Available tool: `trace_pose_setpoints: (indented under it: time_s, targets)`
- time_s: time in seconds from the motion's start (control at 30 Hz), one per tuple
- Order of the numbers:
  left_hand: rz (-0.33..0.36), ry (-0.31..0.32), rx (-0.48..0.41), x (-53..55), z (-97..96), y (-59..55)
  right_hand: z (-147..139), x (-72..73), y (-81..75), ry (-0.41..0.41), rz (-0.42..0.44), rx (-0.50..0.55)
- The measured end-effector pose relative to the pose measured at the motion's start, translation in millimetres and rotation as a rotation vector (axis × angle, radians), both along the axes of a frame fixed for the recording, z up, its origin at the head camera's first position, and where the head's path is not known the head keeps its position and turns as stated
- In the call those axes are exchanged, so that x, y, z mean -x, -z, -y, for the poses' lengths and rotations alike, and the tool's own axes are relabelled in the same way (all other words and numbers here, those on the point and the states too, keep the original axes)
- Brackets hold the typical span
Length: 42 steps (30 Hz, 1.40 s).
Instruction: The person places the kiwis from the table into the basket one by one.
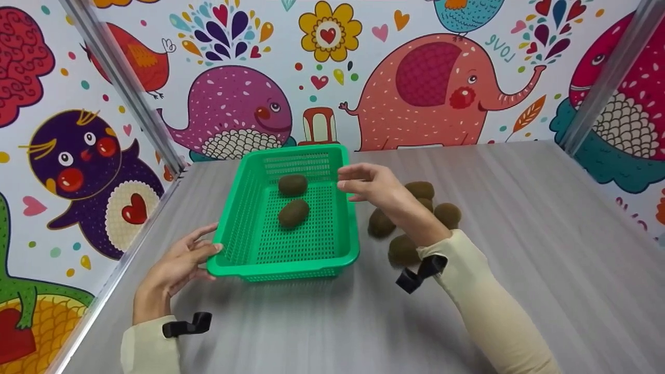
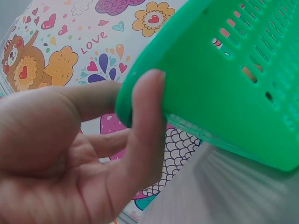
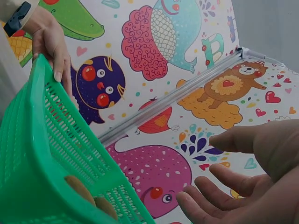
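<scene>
A green plastic basket [image 1: 291,269] with slotted walls stands left of the table's middle. Inside it lie two brown kiwifruits, one nearer [image 1: 293,213] and one farther [image 1: 293,185]. My left hand [image 1: 179,262] pinches the basket's near left corner; in the left wrist view its thumb [image 2: 148,100] lies over the rim. Over the right rim hovers my right hand [image 1: 376,189], fingers slightly bent and apart, holding nothing. Several more kiwifruits [image 1: 404,252] lie on the table right of the basket, partly hidden by my right hand and forearm.
The grey wood-grain table [image 1: 530,249] is bounded at the back and sides by panels printed with cartoon animals [image 1: 431,98]. Metal posts [image 1: 124,83] stand at the back corners. Black straps with small mounts [image 1: 423,272] sit on both wrists.
</scene>
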<state>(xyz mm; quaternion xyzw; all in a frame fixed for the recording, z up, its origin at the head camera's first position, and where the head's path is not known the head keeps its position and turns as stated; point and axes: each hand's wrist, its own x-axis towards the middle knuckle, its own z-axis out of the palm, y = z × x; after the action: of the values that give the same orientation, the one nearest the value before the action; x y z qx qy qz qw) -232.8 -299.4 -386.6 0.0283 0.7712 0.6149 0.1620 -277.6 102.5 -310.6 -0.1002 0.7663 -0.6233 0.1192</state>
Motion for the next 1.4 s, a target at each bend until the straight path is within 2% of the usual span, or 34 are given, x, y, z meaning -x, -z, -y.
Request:
trace_pose_setpoints:
  time_s: [0.23, 0.43, 0.67, 0.8, 1.1, 1.4]
  targets:
    - [-0.01, -0.01, 0.013, -1.9, 0.3, 1.3, -23.5, -7.1, 12.7, 0.05, -0.038, -0.053]
    - [-0.007, -0.009, 0.01, -1.7, 1.4, 1.5, -43.5, -12.0, 23.5, 0.093, -0.036, -0.083]
    - [-0.007, 0.0, -0.003, -1.3, 1.4, 1.4, -65.3, -14.5, 29.6, 0.1, -0.076, -0.103]
    - [-0.009, 0.004, -0.003, -0.9, 1.3, 1.0, -78.6, -12.2, 33.7, 0.14, -0.092, -0.148]
    - [-0.006, -0.005, 0.006, 0.3, -0.5, -0.1, -110.1, -5.0, 39.6, 0.178, -0.068, -0.193]
    - [-0.012, 0.0, 0.014, 0.2, -0.3, -0.5, -139.1, 4.2, 48.3, 0.146, -0.149, -0.261]
